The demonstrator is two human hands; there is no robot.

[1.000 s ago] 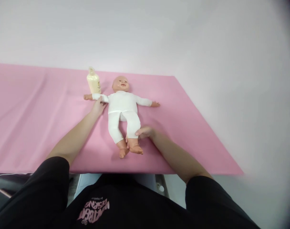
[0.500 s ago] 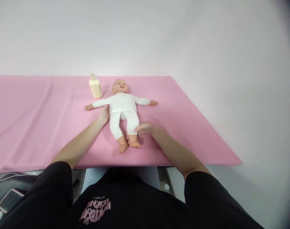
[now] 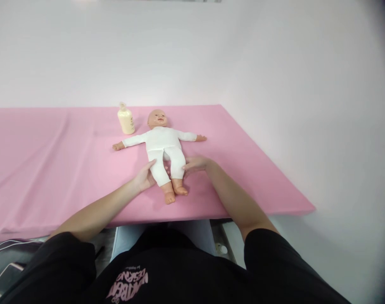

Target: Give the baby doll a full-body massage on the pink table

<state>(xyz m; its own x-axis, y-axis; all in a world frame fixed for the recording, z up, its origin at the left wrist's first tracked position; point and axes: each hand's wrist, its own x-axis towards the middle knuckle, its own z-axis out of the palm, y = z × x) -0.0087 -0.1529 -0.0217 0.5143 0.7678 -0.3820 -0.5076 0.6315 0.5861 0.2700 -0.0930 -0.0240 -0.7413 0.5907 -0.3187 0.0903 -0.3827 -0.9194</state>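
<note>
A baby doll point(image 3: 164, 138) in white cloth lies face up on the pink-covered table, arms spread and feet toward me. My left hand point(image 3: 146, 175) is closed around the leg on the left, its thumb on top of the thigh and its fingers hidden beneath. On the other side, my right hand point(image 3: 195, 164) holds the other leg near the knee, with the thumb over the white cloth. Some fingertips show between the two legs; which hand they belong to I cannot tell.
A cream-coloured pump bottle point(image 3: 126, 121) stands left of the doll's head. The pink cloth point(image 3: 53, 169) covers the table, which meets white walls at the back and right. At lower left lie a phone point(image 3: 7, 278) and white cables point(image 3: 9, 242).
My left hand has moved from beside the doll's waist down to its leg and taken hold. My right hand has slid slightly up the other leg. The doll's legs have shifted a little rightward.
</note>
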